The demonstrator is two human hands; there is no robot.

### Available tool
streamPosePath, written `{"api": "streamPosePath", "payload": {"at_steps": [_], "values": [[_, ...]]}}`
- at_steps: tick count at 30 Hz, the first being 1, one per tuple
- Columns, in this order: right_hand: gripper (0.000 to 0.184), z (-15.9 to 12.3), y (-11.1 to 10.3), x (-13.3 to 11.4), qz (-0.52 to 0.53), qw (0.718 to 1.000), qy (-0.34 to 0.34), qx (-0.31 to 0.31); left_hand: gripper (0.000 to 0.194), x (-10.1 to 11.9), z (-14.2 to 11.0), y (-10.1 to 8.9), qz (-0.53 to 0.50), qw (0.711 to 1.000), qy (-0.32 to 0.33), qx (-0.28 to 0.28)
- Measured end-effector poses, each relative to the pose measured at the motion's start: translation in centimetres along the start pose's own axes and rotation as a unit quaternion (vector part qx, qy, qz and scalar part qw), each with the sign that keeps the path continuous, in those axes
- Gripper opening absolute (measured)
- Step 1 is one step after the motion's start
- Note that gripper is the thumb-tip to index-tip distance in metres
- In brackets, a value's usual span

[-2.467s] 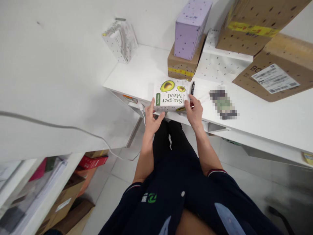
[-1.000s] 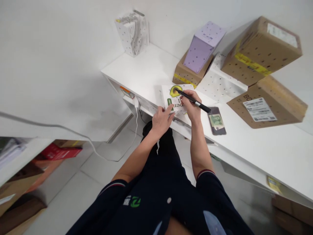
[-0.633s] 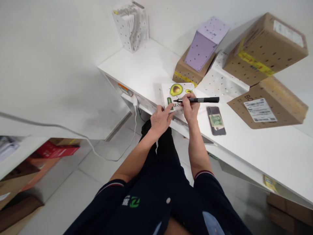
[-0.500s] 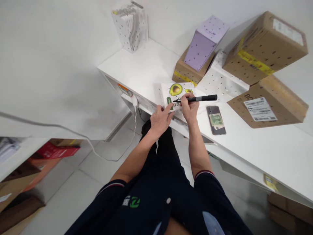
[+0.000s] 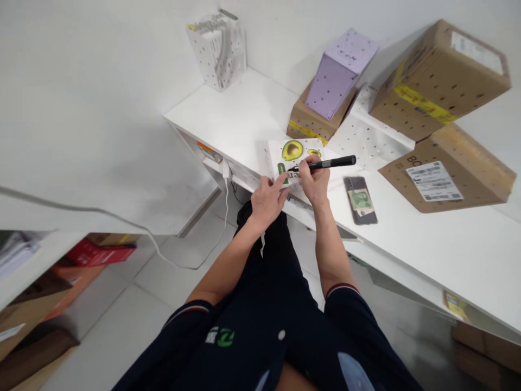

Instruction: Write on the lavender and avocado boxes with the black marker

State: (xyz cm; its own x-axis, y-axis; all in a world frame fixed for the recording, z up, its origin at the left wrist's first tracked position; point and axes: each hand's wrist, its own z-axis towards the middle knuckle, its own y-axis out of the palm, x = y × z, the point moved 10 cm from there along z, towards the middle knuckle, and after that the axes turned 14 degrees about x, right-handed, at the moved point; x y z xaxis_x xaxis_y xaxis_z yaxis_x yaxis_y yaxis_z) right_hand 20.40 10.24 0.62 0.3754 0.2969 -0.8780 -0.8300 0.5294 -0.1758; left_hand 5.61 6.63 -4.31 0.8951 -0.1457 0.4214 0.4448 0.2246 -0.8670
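A white carton printed with avocados [image 5: 293, 151] lies flat near the front edge of a white desk [image 5: 427, 239]. My right hand [image 5: 314, 182] is closed round a black pen [image 5: 325, 163], whose tip touches the carton's top face. My left hand [image 5: 266, 200] rests at the carton's near left corner, fingertips pressed against it, holding it still. Much of the carton's near half is hidden by both hands.
A phone [image 5: 360, 199] lies just right of my hands. Behind the carton stand a purple box [image 5: 337, 76] on a small brown box [image 5: 311, 122], a white dotted panel [image 5: 366, 138], and two large cardboard boxes [image 5: 443, 70] [image 5: 448, 171]. A white dotted holder [image 5: 217, 49] sits at the desk's far corner.
My right hand picked up the pen from beside the carton and brought its tip down onto the top face. The pen has since swung flatter and shifted slightly left. The left hand stays at the corner.
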Motion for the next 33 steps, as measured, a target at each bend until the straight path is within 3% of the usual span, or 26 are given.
{"api": "streamPosePath", "payload": {"at_steps": [6,10,14,16,18,19,21,24,26,29,31,33], "values": [[0.022,0.0,0.3,0.2,0.014,1.000,-0.003,-0.019,0.052,-0.2,0.0,0.2,-0.004,1.000,0.000,0.008],[0.025,0.1,-0.6,0.4,0.061,0.998,0.015,0.031,0.053,-0.2,0.0,0.2,0.002,1.000,0.001,0.009],[0.026,0.1,-4.9,1.5,0.102,0.980,0.051,0.165,0.052,-0.1,0.1,0.2,0.010,1.000,0.006,0.006],[0.028,-0.1,-8.4,2.4,0.060,0.970,0.044,0.232,0.051,-0.2,0.2,0.2,0.007,1.000,0.007,0.002],[0.030,-0.2,-11.3,3.0,-0.038,0.968,0.016,0.246,0.050,-0.3,0.4,0.1,0.002,1.000,0.004,-0.002],[0.030,-0.1,-12.1,3.3,-0.107,0.969,-0.007,0.224,0.050,-0.4,0.5,0.1,0.000,1.000,0.002,-0.003],[0.032,0.1,-12.0,4.3,-0.257,0.958,-0.053,0.117,0.051,-0.6,0.9,0.1,-0.007,1.000,-0.003,-0.002],[0.045,-0.3,-10.0,6.8,-0.432,0.896,-0.081,-0.061,0.052,-0.8,1.2,0.0,-0.015,1.000,-0.005,0.005],[0.052,-0.6,-8.8,8.0,-0.496,0.855,-0.083,-0.127,0.052,-0.8,1.2,0.0,-0.016,1.000,-0.002,0.011],[0.056,-0.7,-7.4,8.5,-0.530,0.827,-0.089,-0.164,0.051,-0.7,1.1,-0.2,-0.016,1.000,0.003,0.016],[0.058,-0.6,-7.4,8.3,-0.527,0.830,-0.091,-0.160,0.050,-0.7,1.0,-0.3,-0.015,1.000,0.003,0.016],[0.057,-0.4,-8.8,8.1,-0.520,0.840,-0.087,-0.130,0.050,-0.8,1.0,-0.2,-0.013,1.000,0.002,0.013]]}}
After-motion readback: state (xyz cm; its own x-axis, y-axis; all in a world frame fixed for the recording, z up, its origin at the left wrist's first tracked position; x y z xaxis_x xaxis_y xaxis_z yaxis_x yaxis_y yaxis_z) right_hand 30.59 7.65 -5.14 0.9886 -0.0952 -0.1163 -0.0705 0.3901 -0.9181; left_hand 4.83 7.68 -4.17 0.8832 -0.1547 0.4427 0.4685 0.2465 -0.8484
